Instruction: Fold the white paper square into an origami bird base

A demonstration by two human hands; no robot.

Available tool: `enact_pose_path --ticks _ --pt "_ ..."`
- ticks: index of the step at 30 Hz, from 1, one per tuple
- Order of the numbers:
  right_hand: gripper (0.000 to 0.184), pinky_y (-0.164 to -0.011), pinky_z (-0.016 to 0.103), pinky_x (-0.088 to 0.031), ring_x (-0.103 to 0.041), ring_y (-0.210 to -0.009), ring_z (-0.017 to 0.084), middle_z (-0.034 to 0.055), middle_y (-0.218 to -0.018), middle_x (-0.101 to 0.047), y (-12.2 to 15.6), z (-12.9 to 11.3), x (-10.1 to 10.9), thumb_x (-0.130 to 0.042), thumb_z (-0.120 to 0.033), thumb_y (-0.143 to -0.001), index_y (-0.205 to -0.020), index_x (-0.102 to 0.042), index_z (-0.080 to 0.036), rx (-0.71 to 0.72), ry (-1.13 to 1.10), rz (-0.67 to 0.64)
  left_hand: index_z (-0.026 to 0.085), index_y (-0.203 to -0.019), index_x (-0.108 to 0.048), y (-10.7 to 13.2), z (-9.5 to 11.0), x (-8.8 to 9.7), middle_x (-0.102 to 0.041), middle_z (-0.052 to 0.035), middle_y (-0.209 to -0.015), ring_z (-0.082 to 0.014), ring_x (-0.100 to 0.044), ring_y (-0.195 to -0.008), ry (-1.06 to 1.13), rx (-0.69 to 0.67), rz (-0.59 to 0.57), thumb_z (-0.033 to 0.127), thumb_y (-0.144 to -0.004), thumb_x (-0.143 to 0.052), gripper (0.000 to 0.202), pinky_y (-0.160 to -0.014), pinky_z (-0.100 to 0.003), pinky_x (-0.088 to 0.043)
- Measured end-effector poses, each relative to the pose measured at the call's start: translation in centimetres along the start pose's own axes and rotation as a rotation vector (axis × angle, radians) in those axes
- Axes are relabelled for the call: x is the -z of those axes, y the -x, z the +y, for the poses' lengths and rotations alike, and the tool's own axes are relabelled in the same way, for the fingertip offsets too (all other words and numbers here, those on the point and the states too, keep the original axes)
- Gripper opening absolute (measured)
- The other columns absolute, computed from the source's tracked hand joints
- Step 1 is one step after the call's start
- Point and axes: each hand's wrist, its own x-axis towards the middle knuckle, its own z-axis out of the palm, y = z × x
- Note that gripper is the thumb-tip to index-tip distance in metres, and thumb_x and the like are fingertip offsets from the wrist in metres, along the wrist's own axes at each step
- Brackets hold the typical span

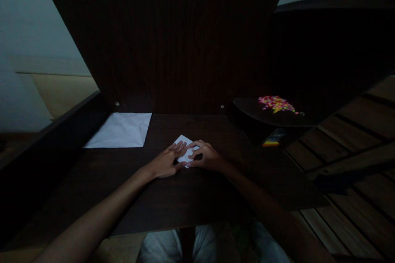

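One folded paper [184,148] lay under both hands: left hand [166,163] flat, pressing; right hand [207,157] pinching its edge. One larger sheet [121,130] sat at ten o'clock; tabletop [173,201] stretched toward six.

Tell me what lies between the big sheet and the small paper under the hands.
Nothing: the head view shows only bare dark desk between the big sheet and the small paper.

Two hands [165,163] [207,157]; two white papers [186,151] [120,130]; one heap of coloured bits [276,104].
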Motion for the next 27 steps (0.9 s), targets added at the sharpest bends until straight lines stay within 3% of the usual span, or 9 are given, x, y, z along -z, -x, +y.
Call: enact_pose_path --ticks 11,17,27 --pt "0.022 -0.094 0.040 -0.040 -0.057 -0.104 0.024 0.0062 -0.111 -0.063 -0.50 -0.49 -0.26 -0.084 -0.034 -0.059 -0.072 -0.074 -0.021 -0.102 -0.030 -0.008 0.015 -0.145 -0.032 -0.07 -0.15 -0.15 -0.022 -0.0084 -0.153 -0.0213 -0.012 -0.143 0.008 0.001 -0.014 0.040 -0.089 -0.048 0.063 -0.118 -0.039 -0.012" --pt "0.011 -0.095 0.040 -0.040 -0.056 -0.108 0.023 0.0081 -0.113 -0.061 -0.28 -0.30 -0.43 -0.079 -0.025 -0.067 -0.075 -0.073 -0.020 -0.042 -0.017 0.002 0.019 -0.143 -0.036 0.06 -0.18 -0.05 -0.024 -0.0068 -0.152 -0.0210 -0.015 -0.142 0.037 0.003 0.004 0.040 -0.093 -0.042 0.054 -0.117 -0.041 -0.017" --pt "0.010 -0.100 0.043 -0.036 -0.058 -0.102 0.022 0.0067 -0.112 -0.062 -0.13 -0.16 -0.81 -0.078 -0.029 -0.069 -0.071 -0.073 -0.021 -0.029 -0.006 0.031 0.016 -0.142 -0.038 -0.10 -0.45 -0.78 -0.027 -0.0087 -0.151 -0.0196 -0.017 -0.142 -0.026 -0.017 0.041 0.037 -0.094 -0.040 0.052 -0.117 -0.039 -0.017"
